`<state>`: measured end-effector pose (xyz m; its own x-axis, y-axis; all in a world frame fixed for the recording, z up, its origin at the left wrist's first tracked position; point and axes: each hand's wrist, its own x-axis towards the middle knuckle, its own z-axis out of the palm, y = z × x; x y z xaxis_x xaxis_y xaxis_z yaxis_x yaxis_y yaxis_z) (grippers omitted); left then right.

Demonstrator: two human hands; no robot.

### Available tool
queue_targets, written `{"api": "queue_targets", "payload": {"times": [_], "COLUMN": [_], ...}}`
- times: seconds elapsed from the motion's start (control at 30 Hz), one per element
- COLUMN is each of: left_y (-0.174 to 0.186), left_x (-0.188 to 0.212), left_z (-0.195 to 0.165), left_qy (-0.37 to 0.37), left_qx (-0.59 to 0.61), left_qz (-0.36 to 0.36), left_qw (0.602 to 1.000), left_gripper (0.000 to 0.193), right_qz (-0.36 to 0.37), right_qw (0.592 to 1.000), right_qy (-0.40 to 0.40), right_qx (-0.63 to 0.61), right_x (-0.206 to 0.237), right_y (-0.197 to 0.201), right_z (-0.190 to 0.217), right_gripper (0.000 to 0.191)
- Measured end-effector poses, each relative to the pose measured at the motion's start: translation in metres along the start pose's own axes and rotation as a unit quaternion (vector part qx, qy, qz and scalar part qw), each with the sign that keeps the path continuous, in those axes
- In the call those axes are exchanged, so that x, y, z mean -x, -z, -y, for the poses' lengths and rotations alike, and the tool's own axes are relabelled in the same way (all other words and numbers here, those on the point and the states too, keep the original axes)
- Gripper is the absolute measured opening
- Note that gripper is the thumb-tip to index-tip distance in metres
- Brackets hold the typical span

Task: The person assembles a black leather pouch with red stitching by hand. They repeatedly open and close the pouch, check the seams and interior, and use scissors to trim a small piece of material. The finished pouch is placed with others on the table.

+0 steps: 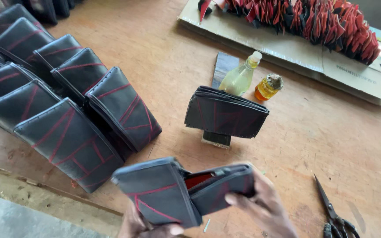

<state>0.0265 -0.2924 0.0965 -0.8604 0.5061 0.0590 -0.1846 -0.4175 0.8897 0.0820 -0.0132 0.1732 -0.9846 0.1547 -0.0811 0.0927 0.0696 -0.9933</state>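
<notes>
I hold a black wallet with red stitching [168, 191] partly opened at the bottom of the view, its red lining showing inside. My left hand [144, 225] grips its left flap from below, thumb on the front. My right hand [265, 207] holds the right flap, fingers curled over its edge. Just beyond, a small stack of black wallet pieces [225, 112] rests tilted on a small block.
Rows of finished black wallets [67, 97] overlap on the wooden table at left. A clear glue bottle [240, 77] and small amber jar [267, 86] stand mid-table. Red-and-black pieces [314, 20] lie piled on cardboard at the back. Scissors [334, 211] lie at lower right.
</notes>
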Motion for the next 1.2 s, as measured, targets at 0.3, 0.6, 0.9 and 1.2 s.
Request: {"api": "queue_targets", "payload": {"times": [0.3, 0.6, 0.9, 1.2], "left_y": [0.014, 0.027, 0.043, -0.112], "left_x": [-0.023, -0.022, -0.028, -0.117], "left_z": [-0.009, -0.025, -0.028, -0.003], "left_qy": [-0.268, -0.265, -0.33, -0.265], "left_qx": [-0.312, -0.546, -0.696, -0.549], "left_qz": [-0.353, -0.427, -0.186, 0.046], "left_qw": [0.84, 0.67, 0.611, 0.791], "left_gripper": [0.092, 0.12, 0.078, 0.058], "right_qz": [0.021, 0.031, -0.033, -0.331], "right_qw": [0.959, 0.955, 0.925, 0.862], "right_qy": [0.189, 0.144, 0.185, 0.178], "right_qx": [0.208, 0.258, 0.331, 0.339], "right_x": [-0.075, -0.089, -0.076, -0.088], "right_y": [-0.085, -0.115, -0.042, 0.081], "right_z": [0.004, 0.005, -0.003, 0.0], "right_gripper": [0.093, 0.085, 0.039, 0.02]}}
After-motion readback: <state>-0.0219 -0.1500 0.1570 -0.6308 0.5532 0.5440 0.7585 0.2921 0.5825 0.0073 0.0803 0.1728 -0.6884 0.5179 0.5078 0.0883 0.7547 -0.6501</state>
